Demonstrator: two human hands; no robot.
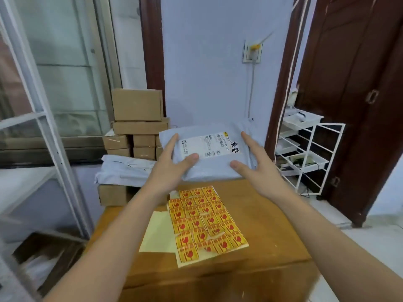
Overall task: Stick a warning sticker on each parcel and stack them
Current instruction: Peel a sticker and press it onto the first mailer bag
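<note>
Pale blue walls and a dark wooden door [357, 101] close the room; a white wire rack [309, 149] stands at the right, and brown cartons [137, 118] are piled at the back left.

Head view: the left hand [170, 164] and the right hand [259, 168] hold a grey parcel [209, 149] between them above the far edge of the brown tabletop [272, 225]. Each grip is wide, with straight fingers along the parcel's side and the thumb on top. I see only a shipping label on it, no warning sticker. The sticker sheet [205, 223] lies near, almost full. Another grey parcel [126, 168] lies at the left. I judge the task is at an early step, with most stickers left.
</note>
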